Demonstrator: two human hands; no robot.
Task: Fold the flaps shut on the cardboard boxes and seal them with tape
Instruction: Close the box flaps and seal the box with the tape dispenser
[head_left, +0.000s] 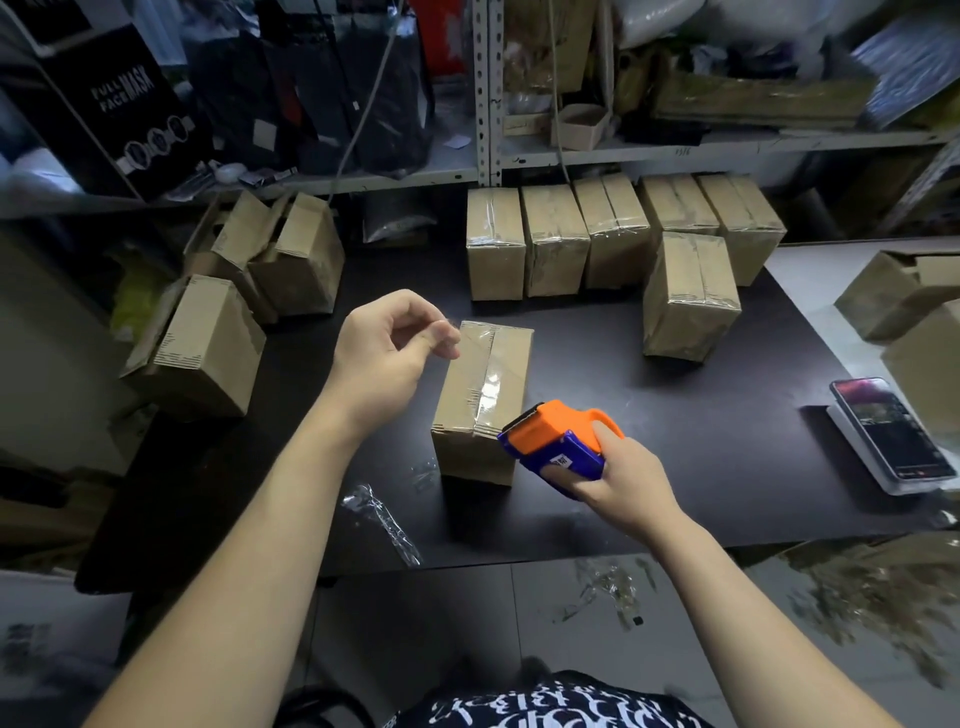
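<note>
A small cardboard box (480, 395) stands in the middle of the black table (701, 467), its flaps folded down and a strip of clear tape along the top seam. My right hand (615, 480) grips an orange and blue tape dispenser (558, 441) whose blade end touches the box's near top edge. My left hand (389, 353) hovers at the box's far left corner, fingers curled, thumb and fingertips close together by the end of the clear tape; whether they pinch it is unclear.
Several sealed boxes (618, 234) line the table's back, one more (685, 299) in front of them. Boxes with raised flaps (208, 343) stand at the left and others (904, 296) at the right. A phone (891, 431) lies right. Tape scraps (384, 519) lie near the front edge. Cluttered shelves rise behind.
</note>
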